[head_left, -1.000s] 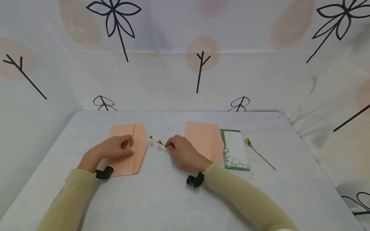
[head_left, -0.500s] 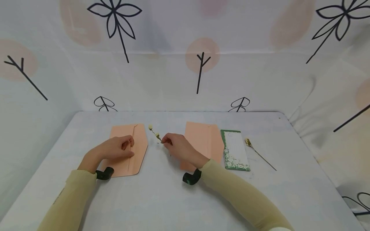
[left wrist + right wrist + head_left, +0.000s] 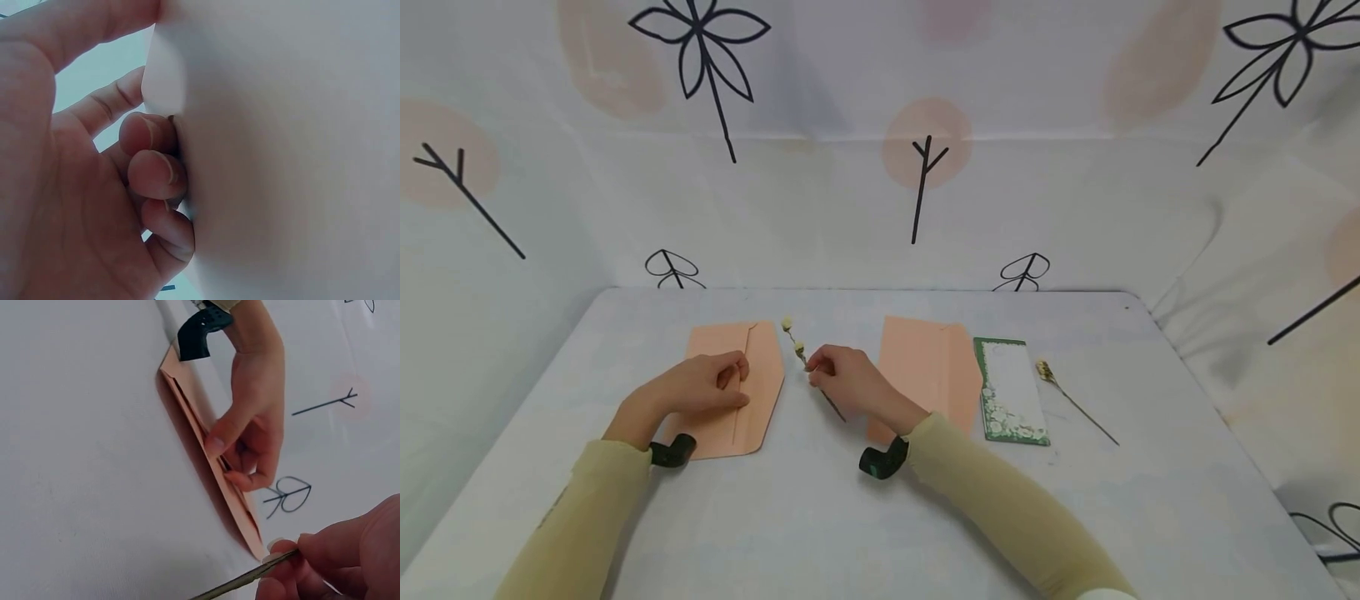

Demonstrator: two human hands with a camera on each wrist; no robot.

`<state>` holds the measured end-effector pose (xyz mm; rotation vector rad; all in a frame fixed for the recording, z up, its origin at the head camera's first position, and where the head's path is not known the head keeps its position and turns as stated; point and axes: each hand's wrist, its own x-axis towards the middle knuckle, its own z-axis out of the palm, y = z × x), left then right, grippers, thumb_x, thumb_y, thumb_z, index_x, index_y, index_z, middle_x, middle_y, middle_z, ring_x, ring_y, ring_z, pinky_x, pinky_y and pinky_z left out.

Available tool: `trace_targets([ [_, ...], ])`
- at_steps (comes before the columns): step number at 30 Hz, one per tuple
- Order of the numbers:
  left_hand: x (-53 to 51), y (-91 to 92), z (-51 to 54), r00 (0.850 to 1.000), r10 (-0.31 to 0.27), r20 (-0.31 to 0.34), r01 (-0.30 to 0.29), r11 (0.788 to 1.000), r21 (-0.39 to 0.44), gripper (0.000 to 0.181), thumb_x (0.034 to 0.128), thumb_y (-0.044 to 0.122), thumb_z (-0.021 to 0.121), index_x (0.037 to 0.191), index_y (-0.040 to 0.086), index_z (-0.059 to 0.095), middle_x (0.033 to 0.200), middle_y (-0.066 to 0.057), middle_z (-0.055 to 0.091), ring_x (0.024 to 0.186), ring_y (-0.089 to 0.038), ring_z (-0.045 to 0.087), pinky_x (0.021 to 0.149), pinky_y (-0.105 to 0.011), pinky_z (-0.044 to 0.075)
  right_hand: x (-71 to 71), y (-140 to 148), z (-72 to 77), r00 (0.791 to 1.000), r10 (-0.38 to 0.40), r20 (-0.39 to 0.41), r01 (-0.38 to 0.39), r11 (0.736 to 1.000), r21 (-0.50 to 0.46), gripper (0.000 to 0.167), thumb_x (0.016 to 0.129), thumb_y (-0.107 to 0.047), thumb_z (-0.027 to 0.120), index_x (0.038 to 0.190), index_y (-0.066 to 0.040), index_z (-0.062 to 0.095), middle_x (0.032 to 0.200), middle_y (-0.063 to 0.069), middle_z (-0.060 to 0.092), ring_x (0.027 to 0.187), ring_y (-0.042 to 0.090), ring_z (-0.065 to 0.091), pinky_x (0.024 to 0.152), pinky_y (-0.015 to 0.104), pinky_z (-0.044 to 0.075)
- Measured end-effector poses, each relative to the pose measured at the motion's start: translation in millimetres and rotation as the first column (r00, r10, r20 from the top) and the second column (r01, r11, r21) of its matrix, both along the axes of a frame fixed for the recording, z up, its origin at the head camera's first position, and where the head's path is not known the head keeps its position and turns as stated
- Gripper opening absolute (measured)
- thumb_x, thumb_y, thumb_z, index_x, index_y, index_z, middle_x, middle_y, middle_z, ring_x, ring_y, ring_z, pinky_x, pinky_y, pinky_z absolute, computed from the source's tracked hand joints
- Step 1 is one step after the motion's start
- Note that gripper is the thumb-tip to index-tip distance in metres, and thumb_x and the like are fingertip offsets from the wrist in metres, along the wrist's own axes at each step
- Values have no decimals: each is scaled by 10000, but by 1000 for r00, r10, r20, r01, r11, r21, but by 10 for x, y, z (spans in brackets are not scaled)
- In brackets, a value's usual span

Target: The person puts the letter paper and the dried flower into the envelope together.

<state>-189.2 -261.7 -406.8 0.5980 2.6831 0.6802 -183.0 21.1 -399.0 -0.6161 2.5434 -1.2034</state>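
On the left of the table a peach envelope (image 3: 765,358) lies with its flap side toward the right. My left hand (image 3: 703,385) is on it, fingers curled, thumb and fingertips holding the edge of its pocket; the right wrist view shows a narrow dark gap along that edge. In the left wrist view the envelope's paper (image 3: 287,156) fills the right side, against several bent fingers. Between the two envelopes, my right hand (image 3: 853,379) pinches a dried flower (image 3: 799,347) by its stem. Its pale buds point up and left, away from me, and the stem's tail slants down right.
Partly behind my right wrist lies a second peach envelope (image 3: 917,358). Beside it are a green-bordered floral card (image 3: 1013,392) and another dried flower (image 3: 1078,404). A patterned cloth backdrop (image 3: 820,208) rises behind the white table (image 3: 775,533).
My right hand has lifted the dried flower and shifted slightly left, turning it so that the buds point more away from me. My left hand has stayed on the envelope.
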Motion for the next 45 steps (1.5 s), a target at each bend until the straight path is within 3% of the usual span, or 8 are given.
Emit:
trace_targets([
  [15, 16, 5, 24, 1000, 18, 17, -19, 1000, 20, 315, 860, 326, 766, 1005, 159, 540, 681, 20, 414, 598, -156, 416, 581, -296, 306, -43, -316, -65, 999, 1, 37, 2, 997, -73, 101, 957, -138, 653, 1041, -86, 671, 796, -41, 637, 661, 81, 579, 590, 216, 446],
  [28, 29, -5, 50, 999, 32, 35, -31, 999, -6, 326, 863, 361, 761, 1021, 180, 539, 691, 14, 412, 591, -155, 406, 572, -300, 292, -121, -530, -139, 996, -14, 90, 26, 990, -140, 81, 946, -152, 679, 981, -80, 665, 741, -41, 662, 616, 76, 614, 583, 202, 457],
  [36, 15, -5, 18, 999, 22, 29, -22, 1000, -4, 334, 865, 389, 755, 1030, 194, 540, 690, 17, 409, 589, -154, 403, 570, -302, 291, -151, -656, -175, 986, -7, 168, 44, 975, -218, 64, 940, -116, 685, 965, -62, 665, 734, -26, 687, 609, 106, 667, 595, 225, 504],
  [45, 10, -2, 26, 999, -1, 35, 1, 1000, -1, 318, 880, 372, 739, 1046, 191, 537, 691, 11, 401, 586, -157, 395, 573, -303, 287, -148, -802, -188, 986, -67, 155, 91, 984, -153, 81, 924, -156, 711, 945, -84, 682, 703, -56, 667, 592, 63, 632, 569, 194, 454],
])
